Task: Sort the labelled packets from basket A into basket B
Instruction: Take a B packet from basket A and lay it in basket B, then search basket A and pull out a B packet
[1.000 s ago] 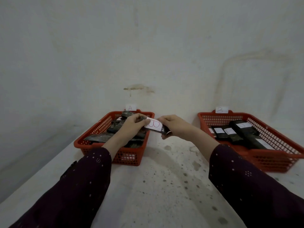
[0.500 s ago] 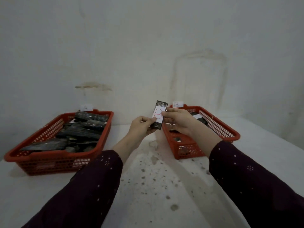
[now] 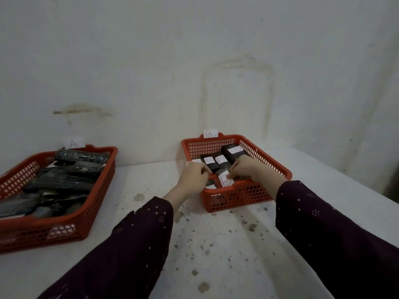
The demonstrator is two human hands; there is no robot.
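Note:
Red basket A (image 3: 101, 169) stands at the left with a paper tag "A" (image 3: 73, 143); it holds several dark packets (image 3: 64, 180). Red basket B (image 3: 237, 197) stands at centre right with a tag "B" (image 3: 209, 133) and several dark packets with white labels (image 3: 209, 161). Both my hands reach into basket B's near end. My left hand (image 3: 193, 176) and my right hand (image 3: 244, 169) each pinch one dark packet with a white label marked "B" (image 3: 224, 180), low inside the basket.
The baskets stand on a white, speckled table (image 3: 216, 244) against a stained white wall (image 3: 194, 72). The table's right edge (image 3: 367, 186) runs diagonally past basket B. A strip of table separates the two baskets.
The labelled packet was held up between both hands in front of basket B; now both hands have lowered it into basket B's near end. The view has shifted right.

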